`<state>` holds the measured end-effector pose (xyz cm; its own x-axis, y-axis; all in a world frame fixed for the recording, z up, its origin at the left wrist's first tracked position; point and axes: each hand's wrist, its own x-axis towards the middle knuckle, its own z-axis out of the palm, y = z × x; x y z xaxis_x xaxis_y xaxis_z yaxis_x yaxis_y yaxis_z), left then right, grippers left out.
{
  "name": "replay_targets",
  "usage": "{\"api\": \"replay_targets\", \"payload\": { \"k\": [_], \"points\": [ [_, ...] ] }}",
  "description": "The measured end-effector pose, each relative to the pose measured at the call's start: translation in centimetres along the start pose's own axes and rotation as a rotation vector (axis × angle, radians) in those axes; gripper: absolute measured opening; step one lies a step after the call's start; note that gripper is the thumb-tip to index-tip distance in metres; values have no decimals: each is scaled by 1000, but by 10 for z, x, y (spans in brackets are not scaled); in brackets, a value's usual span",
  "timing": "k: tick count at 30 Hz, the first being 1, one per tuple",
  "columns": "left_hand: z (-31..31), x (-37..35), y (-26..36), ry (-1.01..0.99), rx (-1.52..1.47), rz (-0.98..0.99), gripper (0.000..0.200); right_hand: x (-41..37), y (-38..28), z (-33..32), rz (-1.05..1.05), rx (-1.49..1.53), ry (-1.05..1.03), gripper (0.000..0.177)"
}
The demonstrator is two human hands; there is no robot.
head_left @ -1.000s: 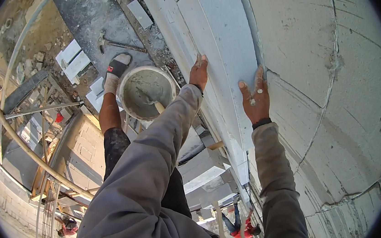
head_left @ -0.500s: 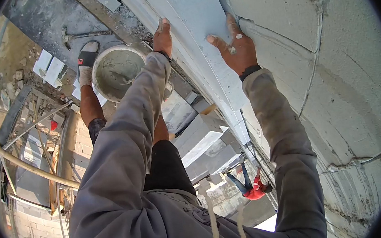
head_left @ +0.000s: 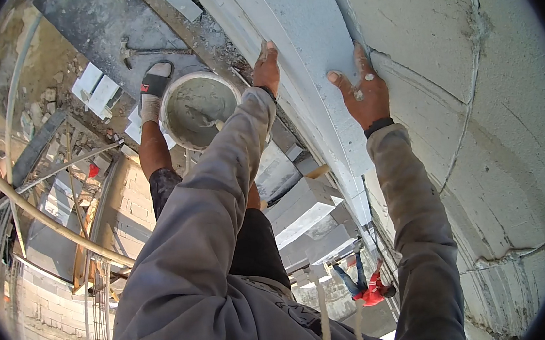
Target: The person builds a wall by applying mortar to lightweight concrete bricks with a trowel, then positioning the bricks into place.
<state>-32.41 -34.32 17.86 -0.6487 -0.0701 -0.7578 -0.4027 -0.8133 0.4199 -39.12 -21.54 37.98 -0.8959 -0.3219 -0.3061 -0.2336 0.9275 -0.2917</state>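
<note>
A long pale block (head_left: 301,29) runs along the wall, its right side against the grey plastered wall (head_left: 430,37). My left hand (head_left: 265,71) is closed at the block's outer left edge, thumb up and the other fingers partly hidden. My right hand (head_left: 367,98) is spread on the block's right side. Its thumb lies on the pale face and its index finger reaches along the seam with the wall. Dabs of mortar stick to this hand. Below my left forearm stands a round bucket (head_left: 167,124) holding wet grey mortar (head_left: 198,108) and a partly hidden tool.
A hammer (head_left: 156,51) lies on the dark board (head_left: 90,17) near my sandalled foot (head_left: 155,79). Cut white blocks (head_left: 98,92) and rubble sit left of it. Larger blocks (head_left: 302,210) are stacked below. A person in red (head_left: 374,290) is farther off. A pole (head_left: 61,220) crosses at left.
The whole view has shifted, so the scene appears farther right and slightly lower. Both hands keep about the same places on the block.
</note>
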Motion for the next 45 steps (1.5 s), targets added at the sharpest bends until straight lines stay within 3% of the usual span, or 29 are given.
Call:
{"api": "replay_targets", "payload": {
  "k": [4, 8, 10, 12, 16, 18, 20, 21, 23, 26, 29, 31, 32, 34, 36, 39, 41, 45],
  "points": [
    [-3, 2, 4, -40, 260, 94, 67, -2, -1, 0, -29, -35, 40, 80],
    [-24, 9, 8, 10, 231, 104, 67, -1, -8, -3, 53, 32, 20, 77],
    [-28, 3, 25, 11, 383, 200, 66, -2, -8, -3, 88, 5, 14, 76],
    [-20, -14, 69, 78, 470, 177, 72, -2, -8, -3, 121, -22, 6, 75],
    [-96, -4, 124, 251, 703, 267, 61, -3, -19, -8, 5, -59, 90, 71],
    [-145, 1, 150, 339, 814, 289, 57, 0, -37, -19, 148, -193, -18, 65],
    [-202, 14, 163, 422, 963, 320, 53, 2, -46, -22, 34, -357, 66, 54],
    [-204, 0, 184, 435, 882, 293, 54, 10, -69, -23, 15, -348, 59, 54],
    [-227, -18, 217, 490, 930, 250, 53, 29, -134, -22, -71, -118, 248, 43],
    [-308, -20, 228, 550, 1052, 169, 53, 65, -217, 54, -146, 426, 4, 28],
    [-357, -39, 251, 575, 967, 79, 53, 123, -236, 229, -223, 518, -113, 23],
    [-383, -55, 269, 615, 997, 60, 53, 158, -232, 348, -271, 197, -193, 25],
    [-393, -64, 277, 645, 1029, 36, 53, 165, -232, 388, -276, 197, -184, 25],
    [-448, -75, 277, 674, 1028, 15, 52, 181, -236, 451, -291, -120, -477, 25],
    [-471, -81, 272, 795, 927, 46, 48, 185, -237, 496, -293, -189, -428, 25],
    [-478, -71, 271, 734, 985, 0, 49, 203, -240, 509, -349, -272, -425, 24],
    [-434, -51, 280, 680, 911, -25, 51, 198, -238, 494, -364, -201, -432, 26],
    [-322, -22, 283, 461, 784, 169, 54, 192, -285, 381, -117, 8, -520, 36]
  ]
}}
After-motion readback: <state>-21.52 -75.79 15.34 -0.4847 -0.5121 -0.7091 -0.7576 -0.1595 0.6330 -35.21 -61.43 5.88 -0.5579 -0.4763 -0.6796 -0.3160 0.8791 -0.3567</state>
